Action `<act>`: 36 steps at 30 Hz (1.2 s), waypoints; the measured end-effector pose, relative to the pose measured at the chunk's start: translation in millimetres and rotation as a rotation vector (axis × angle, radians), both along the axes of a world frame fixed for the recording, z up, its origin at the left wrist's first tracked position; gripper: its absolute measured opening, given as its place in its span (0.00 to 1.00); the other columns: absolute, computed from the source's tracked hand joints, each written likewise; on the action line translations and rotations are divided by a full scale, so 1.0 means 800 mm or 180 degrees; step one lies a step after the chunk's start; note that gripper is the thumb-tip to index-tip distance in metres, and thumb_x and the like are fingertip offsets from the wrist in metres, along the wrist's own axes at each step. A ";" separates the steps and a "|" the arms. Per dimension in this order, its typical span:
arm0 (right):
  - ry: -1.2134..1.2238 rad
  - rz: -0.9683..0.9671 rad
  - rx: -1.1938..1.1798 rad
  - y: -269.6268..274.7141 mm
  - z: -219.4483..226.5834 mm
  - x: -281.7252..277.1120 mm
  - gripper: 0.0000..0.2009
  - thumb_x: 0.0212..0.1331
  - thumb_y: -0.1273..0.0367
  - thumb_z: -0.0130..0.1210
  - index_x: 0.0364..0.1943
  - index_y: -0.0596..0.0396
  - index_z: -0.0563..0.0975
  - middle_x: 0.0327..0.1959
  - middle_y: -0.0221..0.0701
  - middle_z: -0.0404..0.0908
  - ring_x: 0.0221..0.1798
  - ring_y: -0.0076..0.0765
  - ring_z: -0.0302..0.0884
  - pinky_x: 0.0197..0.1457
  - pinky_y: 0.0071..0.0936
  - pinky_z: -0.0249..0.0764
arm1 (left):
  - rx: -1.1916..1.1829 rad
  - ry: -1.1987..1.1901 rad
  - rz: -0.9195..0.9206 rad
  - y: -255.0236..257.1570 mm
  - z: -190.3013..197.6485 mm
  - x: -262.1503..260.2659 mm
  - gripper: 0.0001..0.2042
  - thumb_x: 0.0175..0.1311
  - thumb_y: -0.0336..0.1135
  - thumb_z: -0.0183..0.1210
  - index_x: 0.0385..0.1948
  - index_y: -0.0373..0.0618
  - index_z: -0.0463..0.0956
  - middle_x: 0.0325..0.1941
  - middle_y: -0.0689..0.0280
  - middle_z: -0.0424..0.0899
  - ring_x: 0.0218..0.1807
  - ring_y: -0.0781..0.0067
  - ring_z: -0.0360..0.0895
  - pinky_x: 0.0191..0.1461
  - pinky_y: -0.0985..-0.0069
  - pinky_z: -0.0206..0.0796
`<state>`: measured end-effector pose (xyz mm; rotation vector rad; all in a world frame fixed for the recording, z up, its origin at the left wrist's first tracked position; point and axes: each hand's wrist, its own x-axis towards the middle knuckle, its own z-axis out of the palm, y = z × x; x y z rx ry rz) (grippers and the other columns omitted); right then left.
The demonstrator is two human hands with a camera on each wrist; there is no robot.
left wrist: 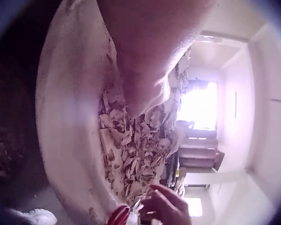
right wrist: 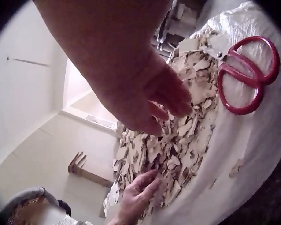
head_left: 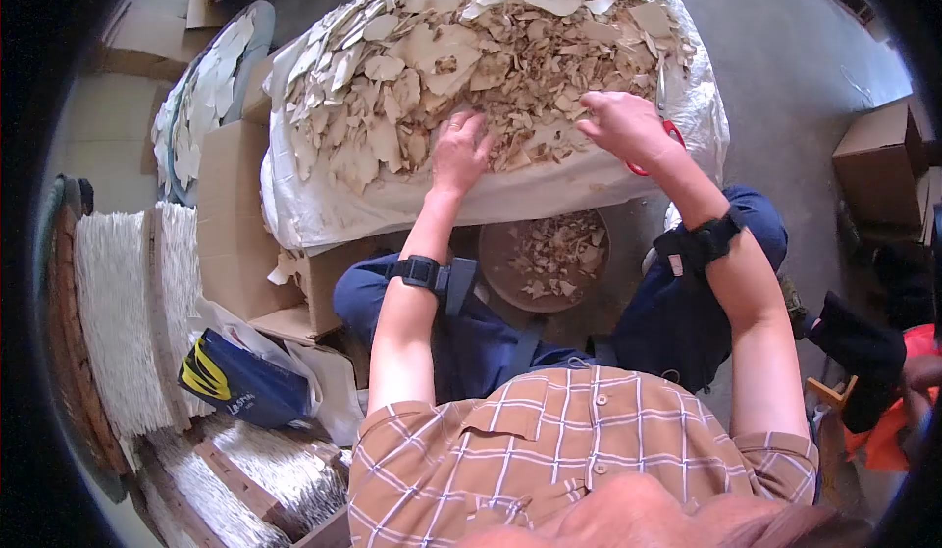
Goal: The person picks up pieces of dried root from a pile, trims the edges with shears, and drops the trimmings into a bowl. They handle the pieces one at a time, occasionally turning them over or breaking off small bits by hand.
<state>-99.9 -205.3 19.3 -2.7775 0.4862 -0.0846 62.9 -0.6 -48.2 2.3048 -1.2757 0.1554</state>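
Note:
Dry, flat, cream and brown flakes (head_left: 422,48) are heaped on a surface covered with a white sheet (head_left: 373,205). My left hand (head_left: 461,149) rests at the near edge of the heap, fingers extended over the flakes. Farther right, my right hand (head_left: 625,126) hovers over the small broken bits, its fingers loosely bent and thumb apart from them. No piece shows between those fingers in the right wrist view. Red-handled scissors (right wrist: 248,70) lie on the sheet beside the right hand, blades toward the heap; the right forearm partly covers them in the head view.
Between my knees, a round basin (head_left: 500,288) holds more broken flakes. Cardboard boxes (head_left: 235,214) and a blue bag (head_left: 240,381) stand at the left, near stacks of white sheets (head_left: 118,293). Another carton (head_left: 878,165) is at the right, with someone's dark-clad leg (head_left: 854,352) below it.

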 end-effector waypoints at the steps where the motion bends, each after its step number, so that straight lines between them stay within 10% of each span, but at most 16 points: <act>1: -0.0209 0.0119 0.0040 0.008 0.001 0.010 0.12 0.47 0.63 0.51 0.28 0.57 0.75 0.28 0.42 0.78 0.36 0.47 0.77 0.40 0.40 0.72 | 0.0012 -0.0006 -0.0015 -0.004 -0.001 -0.001 0.17 0.51 0.40 0.57 0.43 0.43 0.73 0.47 0.58 0.74 0.50 0.56 0.69 0.52 0.66 0.62; 10: -0.0246 0.0464 0.0043 0.026 -0.001 0.039 0.12 0.46 0.64 0.51 0.27 0.59 0.76 0.29 0.42 0.78 0.36 0.47 0.77 0.40 0.40 0.73 | 0.1391 0.0058 -0.0514 -0.013 0.012 -0.006 0.22 0.46 0.38 0.59 0.46 0.44 0.69 0.51 0.60 0.70 0.53 0.59 0.67 0.52 0.65 0.63; 26: 0.0481 0.0624 0.0176 0.040 -0.040 0.048 0.14 0.45 0.73 0.50 0.39 0.57 0.72 0.32 0.44 0.77 0.38 0.49 0.76 0.40 0.41 0.72 | 0.0433 0.0345 -0.0270 -0.018 0.013 -0.020 0.20 0.43 0.34 0.61 0.42 0.47 0.71 0.43 0.60 0.75 0.41 0.58 0.72 0.47 0.66 0.65; 36: 0.0902 0.1326 0.0474 0.046 -0.026 0.048 0.16 0.43 0.77 0.46 0.40 0.51 0.76 0.41 0.45 0.74 0.45 0.49 0.73 0.46 0.40 0.70 | -0.0939 0.3244 0.0684 0.007 0.021 -0.018 0.10 0.55 0.34 0.59 0.34 0.37 0.78 0.24 0.71 0.78 0.28 0.85 0.73 0.29 0.85 0.65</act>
